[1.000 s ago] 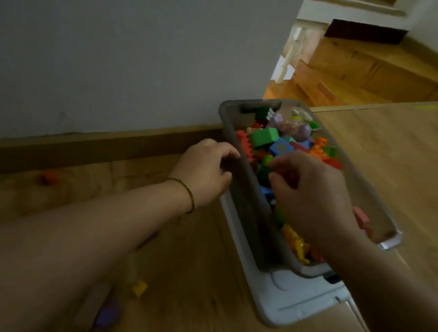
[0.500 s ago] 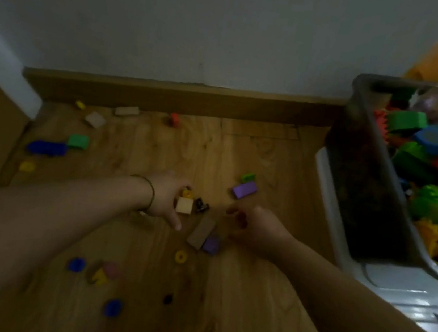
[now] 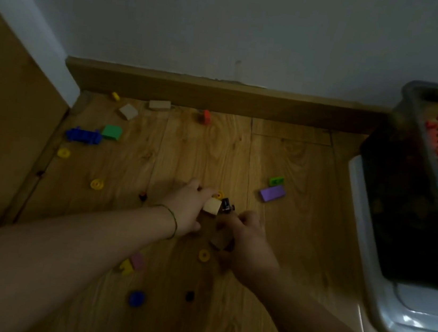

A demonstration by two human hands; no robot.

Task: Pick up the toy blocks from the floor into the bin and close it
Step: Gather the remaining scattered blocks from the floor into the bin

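On the floor [image 3: 186,147] mid-scene, the left hand [image 3: 187,206] pinches a beige block [image 3: 212,206] and the right hand [image 3: 249,245] curls round a brown block [image 3: 219,239]. Gathering is in hand, with a purple block [image 3: 272,193] and others left scattered. Next, both loads must go right, into the open bin [image 3: 406,218].

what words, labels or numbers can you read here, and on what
None can be read.
Bin: no print shows on its wall.
Tan block held by the left hand and brown block gripped by the right hand: plain faces.
Black piece between them: too dark and blurred to tell.
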